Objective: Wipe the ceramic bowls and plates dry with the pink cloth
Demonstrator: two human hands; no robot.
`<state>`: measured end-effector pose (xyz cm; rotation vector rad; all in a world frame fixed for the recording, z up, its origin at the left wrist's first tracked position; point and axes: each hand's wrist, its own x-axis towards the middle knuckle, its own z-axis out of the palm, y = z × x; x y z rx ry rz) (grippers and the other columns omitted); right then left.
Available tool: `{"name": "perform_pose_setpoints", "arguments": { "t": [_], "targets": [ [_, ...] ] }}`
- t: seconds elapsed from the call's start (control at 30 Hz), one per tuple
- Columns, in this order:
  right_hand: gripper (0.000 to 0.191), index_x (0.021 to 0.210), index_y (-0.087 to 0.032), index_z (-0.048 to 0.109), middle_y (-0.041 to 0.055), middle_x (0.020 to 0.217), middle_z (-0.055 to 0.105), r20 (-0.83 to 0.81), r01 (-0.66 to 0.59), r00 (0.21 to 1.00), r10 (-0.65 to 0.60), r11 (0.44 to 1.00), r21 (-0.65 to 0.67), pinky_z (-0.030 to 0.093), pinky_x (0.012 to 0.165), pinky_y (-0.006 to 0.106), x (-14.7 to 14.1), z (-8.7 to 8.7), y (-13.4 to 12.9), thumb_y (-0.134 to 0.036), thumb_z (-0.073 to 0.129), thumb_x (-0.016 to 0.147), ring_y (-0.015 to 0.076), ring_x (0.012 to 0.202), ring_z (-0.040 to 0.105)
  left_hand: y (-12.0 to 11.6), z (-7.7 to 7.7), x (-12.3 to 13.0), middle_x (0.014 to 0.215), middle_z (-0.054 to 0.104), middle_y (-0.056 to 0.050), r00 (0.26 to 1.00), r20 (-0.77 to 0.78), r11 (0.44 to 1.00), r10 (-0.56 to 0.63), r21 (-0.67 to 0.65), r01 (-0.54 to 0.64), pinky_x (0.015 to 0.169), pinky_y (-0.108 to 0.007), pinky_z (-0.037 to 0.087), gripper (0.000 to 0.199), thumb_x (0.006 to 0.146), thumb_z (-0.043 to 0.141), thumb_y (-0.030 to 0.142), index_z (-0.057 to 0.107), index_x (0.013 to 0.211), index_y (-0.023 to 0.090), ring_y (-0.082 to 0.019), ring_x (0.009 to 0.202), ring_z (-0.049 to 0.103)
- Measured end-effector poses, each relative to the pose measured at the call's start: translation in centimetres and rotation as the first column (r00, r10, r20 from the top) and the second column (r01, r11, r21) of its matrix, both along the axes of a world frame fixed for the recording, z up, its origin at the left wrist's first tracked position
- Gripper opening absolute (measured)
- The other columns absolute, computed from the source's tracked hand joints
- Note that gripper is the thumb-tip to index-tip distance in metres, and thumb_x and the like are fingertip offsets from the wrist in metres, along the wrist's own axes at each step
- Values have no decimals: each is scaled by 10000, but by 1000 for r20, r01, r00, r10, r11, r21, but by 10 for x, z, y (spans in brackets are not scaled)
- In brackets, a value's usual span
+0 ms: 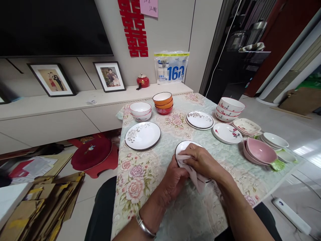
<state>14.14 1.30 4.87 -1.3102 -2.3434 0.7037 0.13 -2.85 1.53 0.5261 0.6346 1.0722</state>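
Low over the near part of the table is a white plate (pixel 185 145) with a dark rim, partly hidden by my hands and a cloth. My left hand (pixel 175 175) grips the plate's left edge, a silver bangle on its wrist. Bunched in the fingers of my right hand (pixel 200 159) is a pale pink cloth (pixel 197 179), pressed against the plate's face and hanging down in front. To the left lies a larger white plate (pixel 142 135) with a floral pattern. Beyond my hands sits a small stack of dark-rimmed plates (pixel 200 119).
A floral tablecloth (pixel 136 170) covers the table. Stacked orange and red bowls (pixel 163 102) and white bowls (pixel 140 111) stand at the back. On the right are more white bowls (pixel 229 108), flower-patterned plates (pixel 227 133) and pink bowls (pixel 260 150). A red stool (pixel 91 152) stands left.
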Motion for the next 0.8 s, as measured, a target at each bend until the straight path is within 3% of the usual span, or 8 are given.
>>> {"name": "perform_pose_setpoints", "arguments": {
  "t": [0.1, 0.2, 0.3, 0.4, 0.5, 0.67, 0.73, 0.8],
  "targets": [
    [333, 1009, -284, 756, 10, 940, 649, -34, -85, 996, 82, 988, -129, 422, 821, 250, 14, 7, -3, -99, 596, 784, 165, 907, 590, 0, 1, 1, 913, 670, -33, 998, 56, 1000, 9, -7, -9, 669, -274, 421, 770, 460, 507, -37, 563, 1198, 172, -187, 816, 588],
    [306, 993, -276, 757, 12, 996, 675, 24, 28, 999, -24, 981, -190, 419, 851, 260, 32, 7, 2, -120, 595, 786, 178, 946, 603, 1, 0, 1, 930, 681, -37, 999, 43, 1000, 16, -21, -15, 666, -273, 418, 790, 469, 505, -32, 551, 1230, 179, -194, 828, 592],
    [272, 1058, -244, 739, 57, 985, 655, 168, 285, 948, -270, 956, -72, 416, 813, 284, 36, -2, 10, -202, 550, 867, 198, 911, 601, 0, 0, 1, 972, 685, -29, 1000, -2, 1000, 6, -22, -6, 656, -267, 416, 854, 468, 506, -36, 523, 1287, 207, -190, 838, 584],
    [297, 1119, -222, 713, 77, 948, 615, 235, 375, 893, -383, 924, 79, 404, 775, 289, 21, -10, 13, -230, 493, 921, 201, 868, 589, -1, 1, 1, 971, 678, -21, 1000, -22, 999, 12, -29, -13, 651, -257, 413, 863, 463, 509, -31, 526, 1291, 210, -177, 830, 572],
    [298, 1091, -242, 718, 55, 934, 594, 152, 235, 957, -246, 968, 90, 401, 770, 265, 3, -9, 8, -176, 496, 904, 174, 855, 579, -1, 1, 1, 888, 663, -10, 1000, -19, 1000, 9, -27, -10, 637, -255, 410, 818, 466, 522, -25, 550, 1252, 201, -172, 791, 571],
    [327, 998, -284, 752, 9, 925, 637, -14, -52, 999, 51, 993, -103, 414, 807, 237, 11, 6, -2, -98, 570, 799, 158, 901, 584, 0, 1, 2, 890, 667, -23, 1000, 26, 1000, 11, -24, -10, 665, -278, 427, 755, 459, 528, -24, 576, 1182, 186, -191, 802, 589],
    [317, 987, -283, 756, 6, 963, 663, 1, -11, 1000, 12, 985, -171, 415, 826, 242, 24, 9, -1, -108, 579, 790, 164, 923, 594, 0, 1, 2, 915, 672, -26, 999, 43, 999, 13, -35, -12, 688, -285, 431, 787, 458, 514, -23, 564, 1212, 197, -201, 835, 596],
    [288, 1002, -264, 752, 27, 986, 667, 92, 141, 988, -128, 979, -150, 414, 816, 257, 33, 6, 4, -142, 568, 816, 179, 921, 598, 0, 0, 1, 892, 667, -15, 999, 27, 999, 17, -44, -16, 688, -278, 422, 792, 473, 512, -24, 557, 1229, 205, -189, 821, 588]
  ]
}}
